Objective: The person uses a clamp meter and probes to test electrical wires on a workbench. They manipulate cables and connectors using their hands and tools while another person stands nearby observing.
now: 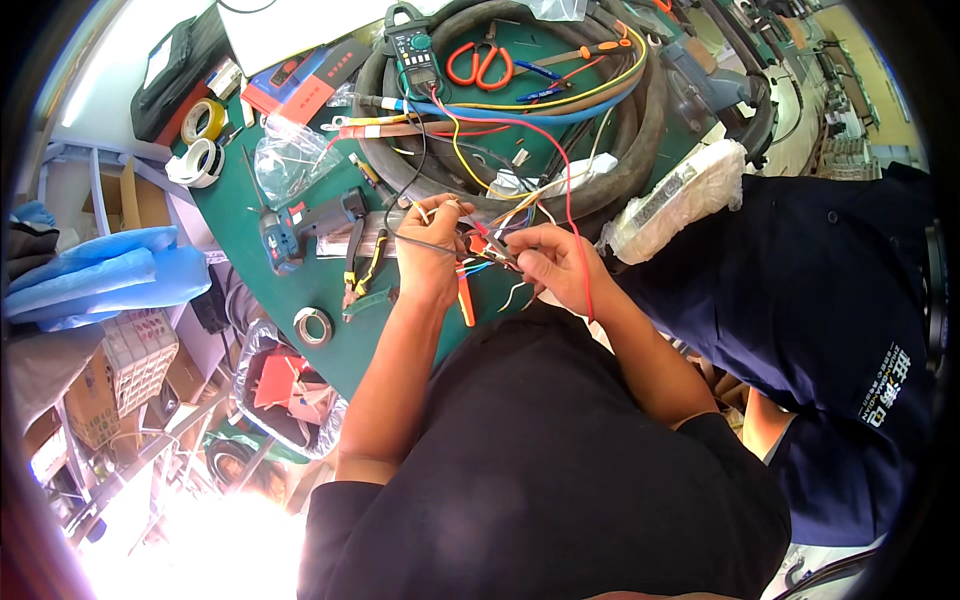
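Note:
Close together over the green table's near edge, my two hands work at a bundle of thin coloured wires [520, 205]. The fingers of my left hand [428, 250] are pinched on thin wires, and a pale wire end sticks up by the thumb. My right hand [560, 265] is closed on wires and a dark slim piece, partly hidden by the fingers. A clamp meter [413, 50] lies at the far side. Its black lead [420, 150] runs to my left hand; its red lead [568, 170] loops across my right wrist. An orange-handled tool [466, 297] lies below the hands.
A thick black cable coil [640, 150] holds red-handled scissors [480, 65] within it. To the left lie a blue cordless drill [285, 235], pliers [362, 275] and tape rolls [313, 326]. A lined bin [290, 390] stands below. Another person in dark blue [790, 290] is close at right.

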`<state>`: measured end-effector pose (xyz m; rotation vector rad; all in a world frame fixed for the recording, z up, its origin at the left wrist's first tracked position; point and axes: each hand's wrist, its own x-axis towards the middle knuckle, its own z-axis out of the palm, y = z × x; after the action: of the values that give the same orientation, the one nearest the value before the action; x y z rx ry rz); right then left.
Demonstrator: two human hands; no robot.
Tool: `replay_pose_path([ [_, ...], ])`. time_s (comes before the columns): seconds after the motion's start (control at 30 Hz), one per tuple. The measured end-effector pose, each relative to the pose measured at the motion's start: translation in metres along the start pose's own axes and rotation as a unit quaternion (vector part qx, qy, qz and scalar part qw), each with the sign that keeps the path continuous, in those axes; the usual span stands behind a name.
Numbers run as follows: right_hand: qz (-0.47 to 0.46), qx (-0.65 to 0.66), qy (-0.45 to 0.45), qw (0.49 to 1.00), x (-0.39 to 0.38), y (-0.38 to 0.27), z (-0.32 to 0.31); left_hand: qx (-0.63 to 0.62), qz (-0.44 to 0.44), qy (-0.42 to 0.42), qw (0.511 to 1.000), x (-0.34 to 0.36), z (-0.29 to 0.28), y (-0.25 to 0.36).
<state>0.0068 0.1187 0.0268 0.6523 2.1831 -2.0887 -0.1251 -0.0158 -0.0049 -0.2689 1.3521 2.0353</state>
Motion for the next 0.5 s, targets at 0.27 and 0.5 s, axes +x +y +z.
replay_pose_path([
  [0.27,-0.067,-0.137,0.006,0.988,-0.008,-0.016,0.005,0.008,0.017,0.019,1.000,-0.002,0.008,0.003],
  [0.5,-0.175,-0.202,0.059,0.962,-0.004,-0.016,0.010,0.003,0.017,0.022,1.000,-0.004,0.012,0.002],
])
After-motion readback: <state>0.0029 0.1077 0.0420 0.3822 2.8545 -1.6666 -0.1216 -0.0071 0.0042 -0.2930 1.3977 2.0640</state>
